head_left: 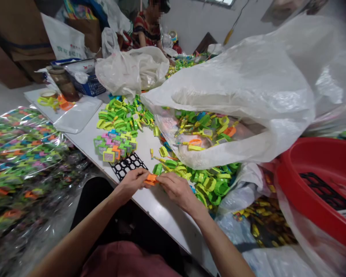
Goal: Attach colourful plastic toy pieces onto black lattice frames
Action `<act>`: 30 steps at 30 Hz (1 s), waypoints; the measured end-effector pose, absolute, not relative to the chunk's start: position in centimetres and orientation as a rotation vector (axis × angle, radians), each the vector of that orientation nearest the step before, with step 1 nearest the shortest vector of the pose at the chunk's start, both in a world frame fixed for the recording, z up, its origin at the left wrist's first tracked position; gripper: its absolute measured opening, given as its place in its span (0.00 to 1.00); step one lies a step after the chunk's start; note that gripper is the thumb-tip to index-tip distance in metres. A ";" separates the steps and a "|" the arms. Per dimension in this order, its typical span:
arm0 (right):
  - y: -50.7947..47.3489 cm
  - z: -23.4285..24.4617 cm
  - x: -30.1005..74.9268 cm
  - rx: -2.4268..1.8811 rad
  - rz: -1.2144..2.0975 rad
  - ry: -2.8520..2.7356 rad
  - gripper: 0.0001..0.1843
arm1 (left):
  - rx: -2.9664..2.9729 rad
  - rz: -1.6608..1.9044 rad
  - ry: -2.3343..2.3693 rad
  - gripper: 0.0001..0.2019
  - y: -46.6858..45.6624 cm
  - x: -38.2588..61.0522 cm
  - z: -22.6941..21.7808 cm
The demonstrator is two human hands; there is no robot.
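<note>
Between my two hands, over the table's near edge, is a small orange plastic piece (pixel 151 179) that looks like a toy watch. My left hand (pixel 133 181) pinches its left end, and my right hand (pixel 173 186) grips the right end; the fingertips hide part of it. Just beyond my left hand lies a black grid tray (pixel 128 166). Its far part carries rows of upright toy watches (pixel 115 146) in green, yellow, orange, pink and blue. A loose heap of green and yellow toy watches (pixel 209 182) reaches close to my right hand.
Another pile of green watches (pixel 127 113) lies farther back. A large translucent bag (pixel 233 92) gapes over more watches. At right stands a red tub (pixel 305 165); at left, plastic-covered watches (pixel 25 146). A person (pixel 147 30) sits across the table near a jar (pixel 64 82).
</note>
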State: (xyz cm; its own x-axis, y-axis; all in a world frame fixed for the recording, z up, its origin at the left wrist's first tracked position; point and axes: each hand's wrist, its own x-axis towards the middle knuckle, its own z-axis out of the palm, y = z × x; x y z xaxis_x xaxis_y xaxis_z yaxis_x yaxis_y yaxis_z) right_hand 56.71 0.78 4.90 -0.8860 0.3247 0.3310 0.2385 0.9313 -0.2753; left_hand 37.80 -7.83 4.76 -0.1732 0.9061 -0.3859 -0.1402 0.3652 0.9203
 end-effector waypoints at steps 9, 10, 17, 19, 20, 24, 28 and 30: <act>0.5 4.7 57.0 -0.381 0.264 -2.686 0.14 | 0.792 1.091 1.481 0.20 -8.3 38.5 5.6; 0.5 4.9 57.1 -0.367 0.261 -2.676 0.14 | 0.774 1.096 1.467 0.20 -8.3 38.6 5.7; 0.7 4.5 57.0 -0.328 0.507 -2.536 0.13 | 0.666 1.152 1.339 0.11 -8.8 39.1 5.7; 0.8 3.8 56.8 -0.309 0.560 -2.531 0.13 | 0.666 1.174 1.348 0.09 -9.2 39.2 5.5; 0.8 3.6 56.6 -0.303 0.571 -2.533 0.12 | 0.665 1.174 1.359 0.09 -9.3 39.2 5.4; 0.3 3.0 55.8 -0.284 0.618 -2.526 0.10 | 0.668 1.166 1.418 0.10 -10.1 38.8 4.9; -0.5 3.0 54.9 -0.254 0.737 -2.465 0.10 | 0.717 1.281 1.435 0.09 -10.9 38.1 4.6; -0.8 2.8 54.4 -0.276 0.732 -2.458 0.10 | 0.699 1.315 1.440 0.10 -11.3 37.8 4.7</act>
State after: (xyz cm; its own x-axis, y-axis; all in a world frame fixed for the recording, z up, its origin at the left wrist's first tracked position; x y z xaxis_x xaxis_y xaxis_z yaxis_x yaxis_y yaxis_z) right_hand 54.40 -0.85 2.80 -0.8251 0.3395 0.4515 0.0372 0.8302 -0.5563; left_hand 37.83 -11.25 4.67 -0.3117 0.9040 -0.2927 -0.2092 0.2353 0.9492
